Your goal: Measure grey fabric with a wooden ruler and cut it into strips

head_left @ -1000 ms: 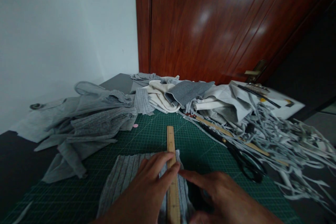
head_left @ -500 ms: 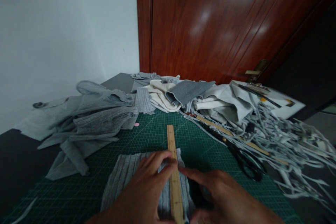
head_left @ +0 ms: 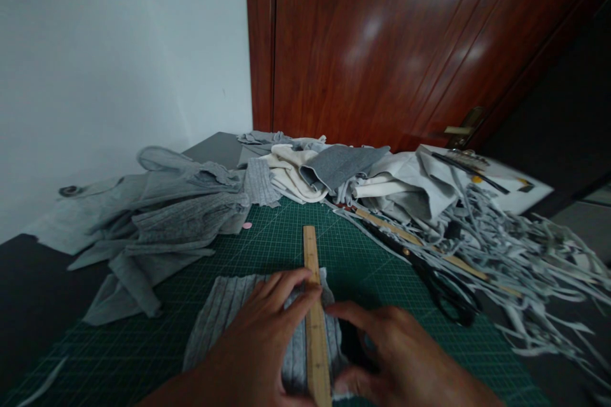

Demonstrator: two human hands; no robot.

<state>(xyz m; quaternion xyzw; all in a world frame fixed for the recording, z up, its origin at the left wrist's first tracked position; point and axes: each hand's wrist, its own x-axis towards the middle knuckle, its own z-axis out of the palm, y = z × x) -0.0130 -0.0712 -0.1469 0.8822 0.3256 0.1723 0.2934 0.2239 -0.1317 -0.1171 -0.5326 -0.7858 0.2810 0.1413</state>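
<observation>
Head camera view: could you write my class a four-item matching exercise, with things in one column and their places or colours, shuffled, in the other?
Things
1. Ruler nearest the hands
2. Black scissors
3. Small round disc
4. Door

Places and colours
A. Pink, on the green mat
B. Reddish brown, with a metal handle
C. Across the ribbed grey cloth, under the fingertips of the left hand
D. Beside the tangle of grey strips

Right pairs: 1-C, 2-D, 3-A, 4-B
</observation>
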